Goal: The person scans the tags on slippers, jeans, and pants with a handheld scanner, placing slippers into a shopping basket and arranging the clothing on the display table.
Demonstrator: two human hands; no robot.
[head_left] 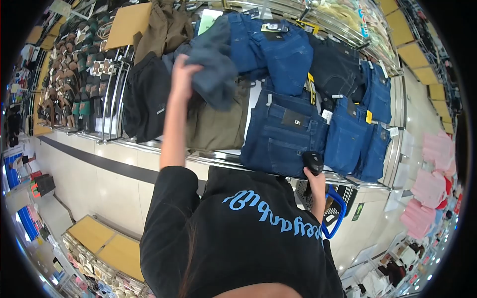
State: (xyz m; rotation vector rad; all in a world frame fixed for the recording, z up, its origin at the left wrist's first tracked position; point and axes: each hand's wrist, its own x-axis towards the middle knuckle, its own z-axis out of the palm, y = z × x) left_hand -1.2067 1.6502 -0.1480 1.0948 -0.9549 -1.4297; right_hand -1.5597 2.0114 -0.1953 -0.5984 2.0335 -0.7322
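Note:
My left hand (183,78) reaches over the display and is closed on a dark grey-blue garment (214,74), which hangs bunched and blurred by motion. Part of that hand's grip is hidden by the cloth. Beneath the garment lie folded olive trousers (218,124), with black trousers (146,99) to their left. At the front edge, my right hand (315,180) is wrapped around a small black handheld device (313,162), which looks like a barcode scanner. It sits against folded dark blue jeans (283,126) with a dark waistband patch.
More folded blue jeans (345,134) and black jeans (335,69) fill the right side. Brown trousers (166,27) lie at the back, beside a cardboard sheet (128,25). A metal rail (218,158) edges the display. Racks of shoes (74,74) stand left. A blue-handled basket (340,208) is by my right arm.

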